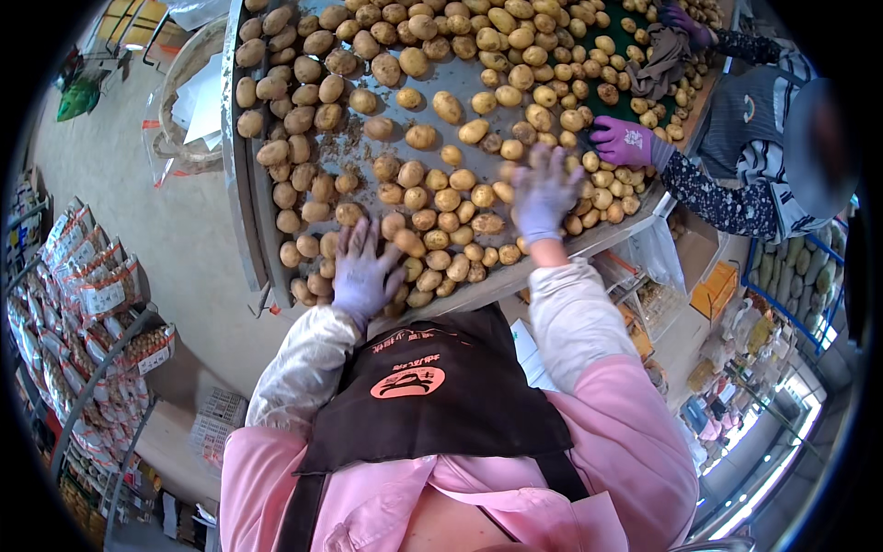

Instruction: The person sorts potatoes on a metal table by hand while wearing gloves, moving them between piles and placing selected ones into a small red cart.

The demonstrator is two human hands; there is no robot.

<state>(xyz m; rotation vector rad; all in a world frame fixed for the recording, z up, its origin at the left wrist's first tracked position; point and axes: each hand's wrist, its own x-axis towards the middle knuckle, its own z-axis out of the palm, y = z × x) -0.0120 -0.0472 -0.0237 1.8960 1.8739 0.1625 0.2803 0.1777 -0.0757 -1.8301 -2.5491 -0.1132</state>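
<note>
Many potatoes (447,200) lie loose on a grey metal sorting table (441,79), with crumbs of soil between them. My left hand (364,272), in a pale lilac glove, rests with spread fingers on potatoes at the table's near edge, left of centre. Farther right, my right hand (545,190), gloved alike and blurred, reaches over potatoes with its fingers apart. Neither palm can be seen. Close to my right hand is a co-worker's hand in a purple glove (621,141). The co-worker's other gloved hand (683,24) is by a brown cloth (661,62).
A co-worker (752,131) stands at the table's right side. Left of the table are a round basket (169,103) with a plastic liner and a rack of bagged goods (90,297). Plastic crates (217,421) stand on the floor. A blue-framed crate of green produce (793,269) is at right.
</note>
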